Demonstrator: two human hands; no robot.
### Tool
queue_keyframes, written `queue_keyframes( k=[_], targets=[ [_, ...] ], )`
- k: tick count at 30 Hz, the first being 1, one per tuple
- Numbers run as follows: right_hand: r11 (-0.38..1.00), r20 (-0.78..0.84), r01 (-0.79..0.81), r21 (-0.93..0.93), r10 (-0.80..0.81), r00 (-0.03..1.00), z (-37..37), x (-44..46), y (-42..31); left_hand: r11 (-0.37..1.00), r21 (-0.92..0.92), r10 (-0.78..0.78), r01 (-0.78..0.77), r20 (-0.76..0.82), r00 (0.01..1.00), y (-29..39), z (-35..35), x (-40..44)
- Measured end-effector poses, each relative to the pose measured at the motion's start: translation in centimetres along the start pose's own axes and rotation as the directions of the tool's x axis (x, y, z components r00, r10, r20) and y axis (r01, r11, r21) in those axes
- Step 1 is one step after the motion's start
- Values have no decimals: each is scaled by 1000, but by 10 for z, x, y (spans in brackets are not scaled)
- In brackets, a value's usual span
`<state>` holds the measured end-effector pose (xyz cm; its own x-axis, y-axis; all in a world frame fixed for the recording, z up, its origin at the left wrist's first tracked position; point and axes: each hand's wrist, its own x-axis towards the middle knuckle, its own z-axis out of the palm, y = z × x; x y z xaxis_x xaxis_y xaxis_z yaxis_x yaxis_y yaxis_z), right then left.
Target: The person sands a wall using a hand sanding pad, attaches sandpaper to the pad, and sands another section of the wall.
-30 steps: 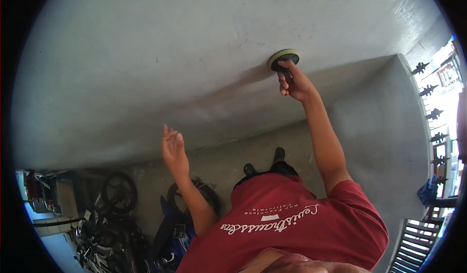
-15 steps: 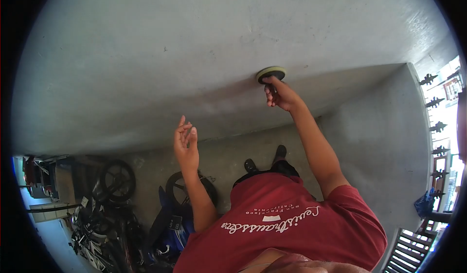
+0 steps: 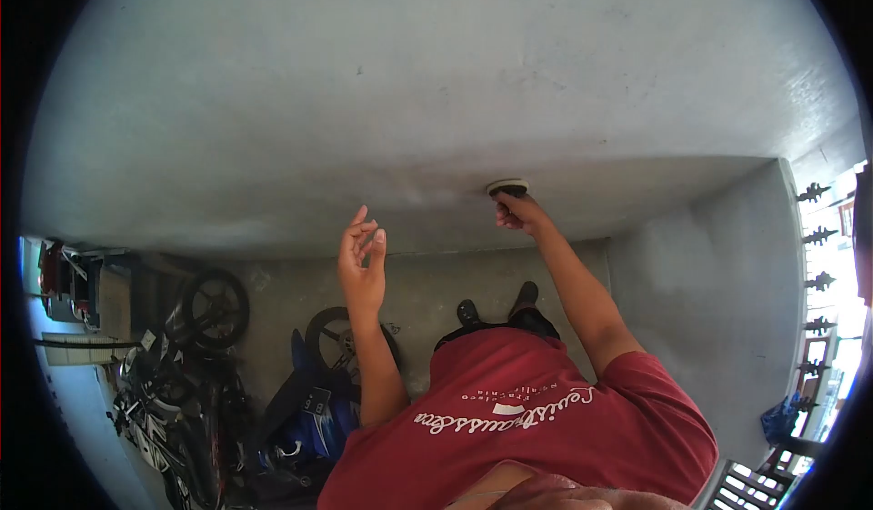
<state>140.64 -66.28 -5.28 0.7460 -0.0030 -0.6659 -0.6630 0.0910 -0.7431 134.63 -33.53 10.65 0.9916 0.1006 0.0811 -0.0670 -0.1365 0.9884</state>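
Observation:
My right hand (image 3: 516,214) is closed on a round, dark pad tool with a pale rim (image 3: 506,186). The tool lies against the grey wall (image 3: 409,101), low down on it. To the left, my left hand (image 3: 363,260) is raised in front of the wall with its fingers loosely apart and nothing in it. The fingers of my right hand hide the tool's grip in part.
Several motorcycles stand at the lower left, one with a blue body (image 3: 314,428). A side wall (image 3: 700,265) meets the grey wall at the right, beside spiked metalwork (image 3: 820,281). A blue bag (image 3: 780,419) hangs at the lower right. My shoes (image 3: 468,312) are on the floor.
My right hand has moved down along the wall with the tool, and a little left. My left hand has shifted right and slightly up in view.

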Motion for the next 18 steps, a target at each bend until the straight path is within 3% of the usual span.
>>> queue_keyframes(
  k=[5,9,11,18],
  targets=[
    [990,-59,51,134,-44,997,22,-17,-15,1000,15,8,-7,-69,998,-7,-17,-4],
    [996,1,55,66,-55,998,22,6,-6,1000,13,21,-20,-107,994,-13,-25,-4],
    [999,-81,-11,41,15,997,29,9,5,999,31,35,-32,-116,993,-10,-26,-8],
    [997,-27,17,72,-15,1000,25,14,11,999,19,45,-43,-139,989,-9,-31,-11]
  ],
)
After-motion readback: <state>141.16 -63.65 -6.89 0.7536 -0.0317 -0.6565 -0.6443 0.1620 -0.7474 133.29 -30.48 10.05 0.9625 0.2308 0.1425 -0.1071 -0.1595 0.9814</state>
